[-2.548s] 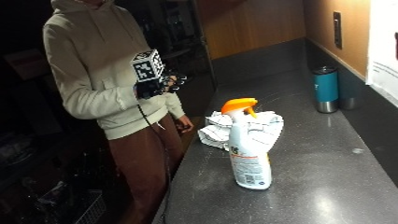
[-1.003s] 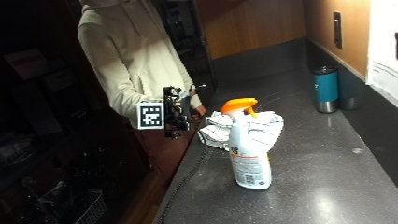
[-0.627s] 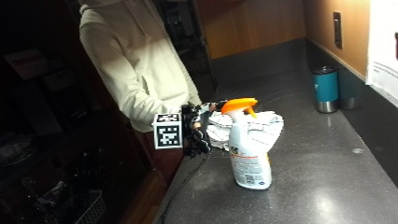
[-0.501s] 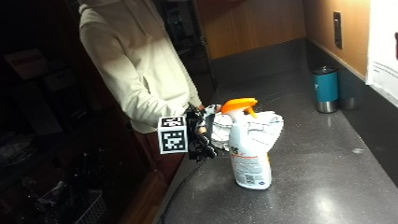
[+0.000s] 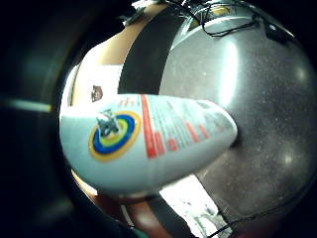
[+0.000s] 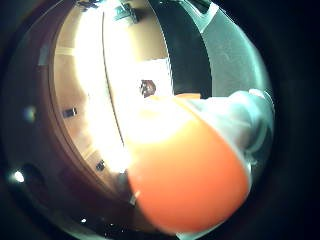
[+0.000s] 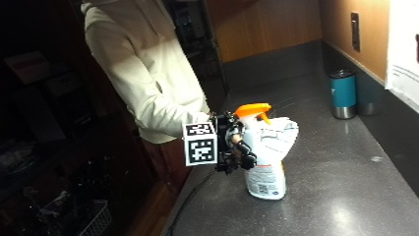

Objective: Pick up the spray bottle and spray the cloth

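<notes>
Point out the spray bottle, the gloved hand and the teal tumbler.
spray bottle (image 7: 264, 172): outside view, on its white body above the label.
gloved right hand (image 7: 237, 147): outside view, on the black fingers at the bottle's neck.
teal tumbler (image 7: 342, 93): outside view, on its teal side.

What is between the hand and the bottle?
Nothing visible. In the outside view the hand is right at the bottle, fingers against its side, and the bottle fills both palm views. The cloth lies just behind the bottle.
</notes>
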